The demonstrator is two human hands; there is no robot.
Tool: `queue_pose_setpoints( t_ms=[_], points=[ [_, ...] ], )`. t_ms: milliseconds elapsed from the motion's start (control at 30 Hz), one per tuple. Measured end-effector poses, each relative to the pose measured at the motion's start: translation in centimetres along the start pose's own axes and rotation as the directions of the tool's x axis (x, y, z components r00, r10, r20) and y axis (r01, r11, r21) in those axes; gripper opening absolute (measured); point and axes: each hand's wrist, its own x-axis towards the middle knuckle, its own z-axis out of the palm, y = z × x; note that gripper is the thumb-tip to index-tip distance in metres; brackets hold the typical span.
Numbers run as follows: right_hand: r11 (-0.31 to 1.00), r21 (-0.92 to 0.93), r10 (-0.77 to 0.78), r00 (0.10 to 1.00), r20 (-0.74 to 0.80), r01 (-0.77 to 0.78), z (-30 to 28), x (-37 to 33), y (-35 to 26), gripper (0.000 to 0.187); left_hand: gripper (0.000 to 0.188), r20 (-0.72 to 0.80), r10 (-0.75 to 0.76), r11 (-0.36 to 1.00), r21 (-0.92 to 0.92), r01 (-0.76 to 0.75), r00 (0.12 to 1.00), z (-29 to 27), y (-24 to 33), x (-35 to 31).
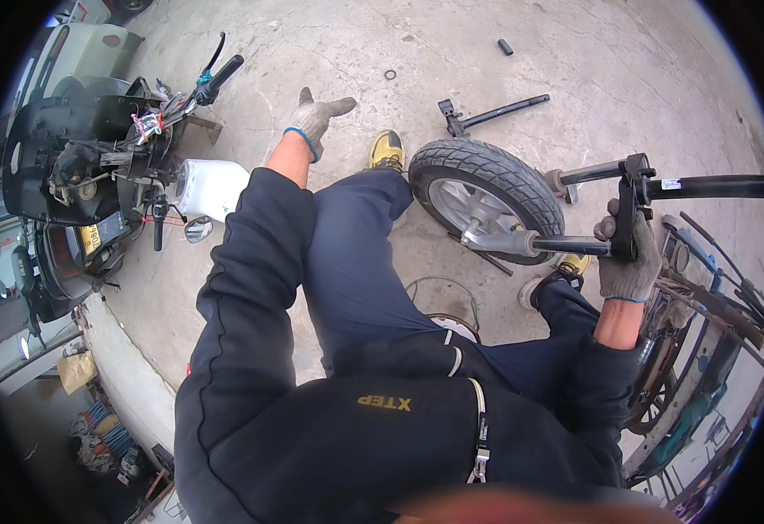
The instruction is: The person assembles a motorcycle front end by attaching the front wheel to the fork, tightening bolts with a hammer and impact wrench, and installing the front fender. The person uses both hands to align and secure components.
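In a grey work glove, my left hand [316, 120] is held out over the concrete to the left of my yellow shoe, fingers apart and nothing in it. My right hand [628, 258], gloved too, is wrapped round the upper end of a scooter front fork [574, 245], by its black clamp [633, 203]. A black steering tube [714, 187] runs rightward from that clamp. The fork's legs hold a wheel [497, 162] with a treaded black tyre and silver rim, resting on the floor between my feet. My fingers partly hide the clamp's lower end.
Beyond the wheel lie a black stem with a bracket [497, 113], a short dark tube [505, 47] and a small ring [390, 75]. A dismantled scooter [85, 166] and a white container [212, 188] are at left. Metal frames [705, 306] crowd the right side.
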Motion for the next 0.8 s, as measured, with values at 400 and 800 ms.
queue_pose_setpoints(
  t_ms=[400, 800],
  points=[
    [0.99, 0.133, 0.069, 0.982, -0.178, -0.046, -4.0, 4.2, 0.2, 0.05, 0.053, -0.087, 0.156, 0.549, 0.835, -0.013, 0.984, 7.1, -6.1, 26.6],
    [0.979, 0.182, 0.14, 0.954, -0.267, -0.093, -8.6, 8.3, -0.6, 0.045, 0.069, -0.093, 0.154, 0.341, 0.939, 0.035, 0.984, 16.9, -8.9, 37.8]
  ],
)
